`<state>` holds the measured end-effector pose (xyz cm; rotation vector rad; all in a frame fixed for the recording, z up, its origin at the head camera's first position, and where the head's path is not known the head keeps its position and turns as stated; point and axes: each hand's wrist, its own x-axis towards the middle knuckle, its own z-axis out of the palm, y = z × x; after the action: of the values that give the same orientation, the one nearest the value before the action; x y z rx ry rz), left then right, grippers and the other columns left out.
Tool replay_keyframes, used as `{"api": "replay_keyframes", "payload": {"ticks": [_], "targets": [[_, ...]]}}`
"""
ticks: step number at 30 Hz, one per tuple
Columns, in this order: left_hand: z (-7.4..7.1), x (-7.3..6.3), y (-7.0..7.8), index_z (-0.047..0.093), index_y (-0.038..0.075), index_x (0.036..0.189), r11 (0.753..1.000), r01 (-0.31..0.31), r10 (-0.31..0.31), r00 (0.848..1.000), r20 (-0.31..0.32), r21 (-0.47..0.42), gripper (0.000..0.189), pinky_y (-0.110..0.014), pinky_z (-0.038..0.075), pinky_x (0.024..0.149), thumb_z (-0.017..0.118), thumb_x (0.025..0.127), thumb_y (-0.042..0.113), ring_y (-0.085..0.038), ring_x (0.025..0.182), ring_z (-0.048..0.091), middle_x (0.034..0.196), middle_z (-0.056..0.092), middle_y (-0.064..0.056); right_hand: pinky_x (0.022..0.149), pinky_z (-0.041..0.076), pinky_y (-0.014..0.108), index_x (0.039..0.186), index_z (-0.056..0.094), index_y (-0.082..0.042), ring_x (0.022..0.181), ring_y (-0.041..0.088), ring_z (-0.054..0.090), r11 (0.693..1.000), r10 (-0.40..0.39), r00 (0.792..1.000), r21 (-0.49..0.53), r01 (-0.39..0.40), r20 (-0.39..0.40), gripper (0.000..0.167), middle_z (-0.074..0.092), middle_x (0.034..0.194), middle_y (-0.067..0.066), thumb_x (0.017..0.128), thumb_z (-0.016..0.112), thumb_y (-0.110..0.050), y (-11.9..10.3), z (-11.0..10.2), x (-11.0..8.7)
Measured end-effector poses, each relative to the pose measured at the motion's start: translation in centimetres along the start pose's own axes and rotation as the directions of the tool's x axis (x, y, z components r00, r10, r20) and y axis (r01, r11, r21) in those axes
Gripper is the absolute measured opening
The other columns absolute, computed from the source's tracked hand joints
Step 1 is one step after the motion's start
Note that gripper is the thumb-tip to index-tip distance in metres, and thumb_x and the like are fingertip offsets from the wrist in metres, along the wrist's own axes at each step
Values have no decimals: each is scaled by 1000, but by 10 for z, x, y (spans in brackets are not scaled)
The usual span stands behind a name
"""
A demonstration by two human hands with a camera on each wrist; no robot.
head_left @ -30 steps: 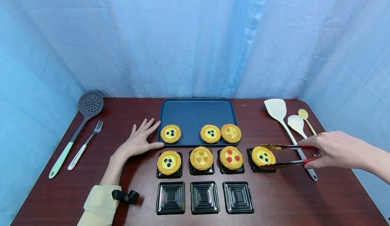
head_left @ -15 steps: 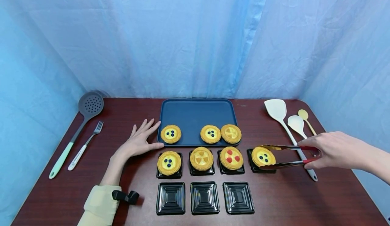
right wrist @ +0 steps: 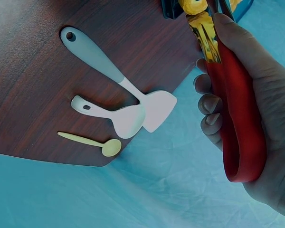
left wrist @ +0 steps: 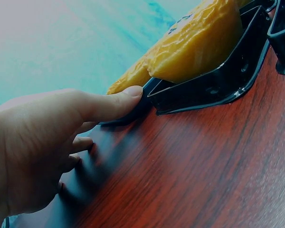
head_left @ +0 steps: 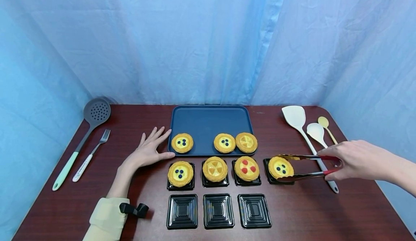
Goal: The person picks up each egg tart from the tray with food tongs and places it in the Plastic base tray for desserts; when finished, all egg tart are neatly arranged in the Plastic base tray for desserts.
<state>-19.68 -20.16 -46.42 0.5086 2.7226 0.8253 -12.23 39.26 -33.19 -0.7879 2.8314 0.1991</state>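
Note:
My right hand (head_left: 355, 160) grips red-handled metal tongs (head_left: 307, 157) at the right of the table. Their two arms straddle a blueberry-topped tart (head_left: 274, 164), which sits on a small black square tray (head_left: 267, 174). In the right wrist view, the red handle (right wrist: 244, 109) lies against the palm, fingers on its far side. My left hand (head_left: 146, 153) is spread beside the big blue tray (head_left: 201, 120), thumb and a fingertip right at its left edge. In the left wrist view, the thumb (left wrist: 114, 104) points along that tray's rim, close to a black square tray (left wrist: 199, 92) with a tart.
Three more tarts on black trays line up leftward, including a strawberry one (head_left: 242, 169). Three bare black trays (head_left: 218, 212) lie in front. Three tarts rest along the blue tray's near side. A slotted skimmer (head_left: 96, 112) and fork (head_left: 87, 161) lie left; a white spatula (head_left: 295, 116) and spoons right.

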Motion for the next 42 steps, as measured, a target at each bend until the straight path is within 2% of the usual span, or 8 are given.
{"api": "replay_keyframes", "payload": {"ticks": [8,11,14,21,26,30,35,42], "targets": [[-1,-1,-1,27,19,165,1000,6,-6,1000,2,5,93,-74,-7,123,71,92,56,-47,160,3,173,15,-21,55,34,20,118,76,-20,60,-10,35,1000,15,1000,9,-15,15,65,45,67,-25,70,86,-62,0,-3,1],[-1,-1,-1,27,19,165,1000,6,-6,1000,1,7,94,-74,-6,123,71,92,56,-47,160,3,173,15,-21,55,36,19,117,75,-21,61,-12,39,999,28,999,28,-29,27,65,49,70,-27,68,88,-60,0,-9,2],[-2,-1,-1,27,19,165,1000,4,-4,1000,-1,7,93,-74,-6,123,71,92,56,-48,160,3,172,15,-22,54,35,19,117,75,-21,60,-10,37,999,34,999,20,-34,0,66,47,69,-26,66,89,-60,2,-20,5],[-4,-4,-3,28,17,165,1000,16,-15,1000,-6,4,93,-74,-7,123,72,92,53,-49,160,2,172,15,-23,53,32,20,117,74,-25,57,-5,35,999,28,998,-24,-30,-56,63,45,67,-20,67,90,-60,-1,-46,39],[-3,-3,-3,27,18,165,1000,15,-15,1000,0,4,93,-74,-7,123,72,92,55,-48,160,2,172,15,-22,60,44,24,123,75,-21,68,-5,49,1000,-14,999,15,15,-50,71,68,88,-17,70,84,-68,-7,-46,69],[-2,-1,-3,27,19,165,1000,14,-14,1000,7,3,93,-73,-7,123,71,92,56,-47,160,2,173,15,-21,59,42,24,125,74,-19,65,-2,47,998,-41,999,36,42,-29,70,64,80,-16,73,85,-63,-11,-41,88],[-1,0,-3,27,19,165,1000,13,-13,1000,8,3,93,-73,-7,123,71,92,56,-47,160,2,173,15,-20,57,40,24,125,74,-17,63,0,46,997,-62,998,51,63,-15,68,64,78,-15,72,87,-58,-15,-37,102],[1,2,-2,27,20,165,1000,18,-18,1000,10,-1,93,-72,-7,124,72,92,54,-46,161,2,173,15,-20,55,36,24,126,73,-17,61,1,43,996,-76,997,46,75,22,70,57,71,-16,74,84,-63,-17,-32,111]]}}
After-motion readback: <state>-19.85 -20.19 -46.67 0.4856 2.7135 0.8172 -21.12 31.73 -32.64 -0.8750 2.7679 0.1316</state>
